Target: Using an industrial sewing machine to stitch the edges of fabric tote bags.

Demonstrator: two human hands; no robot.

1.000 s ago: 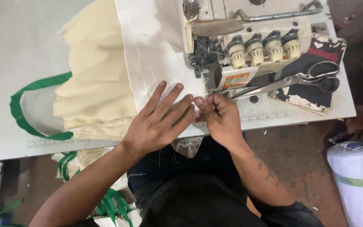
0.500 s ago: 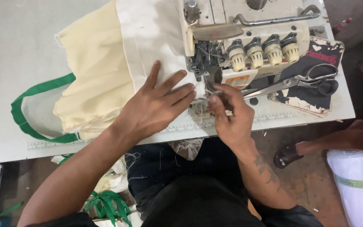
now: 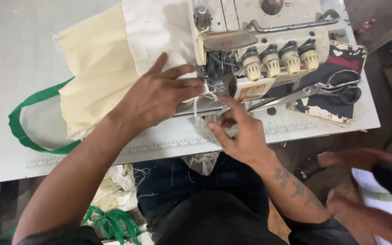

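My left hand (image 3: 162, 93) lies flat, fingers spread, on the white fabric (image 3: 159, 31) just left of the needle area of a cream overlock sewing machine (image 3: 268, 41). A pale yellow fabric bag (image 3: 96, 68) with a green strap (image 3: 21, 131) lies under and left of the white piece. My right hand (image 3: 239, 131) hovers at the table's front edge below the presser foot, fingers loosely curled around thin loose threads (image 3: 198, 111). Whether it pinches them I cannot tell.
Large scissors (image 3: 314, 88) lie on a dark worn pad (image 3: 336, 81) right of the machine. The white table (image 3: 5, 54) has a ruler strip along its front edge. Green straps (image 3: 112, 222) and fabric scraps lie on the floor. Another person's limbs (image 3: 364, 159) show at lower right.
My left hand slid the fabric rightward up to the machine's needle area. My right hand drew back from the fabric edge toward the table front. The view shifted left.
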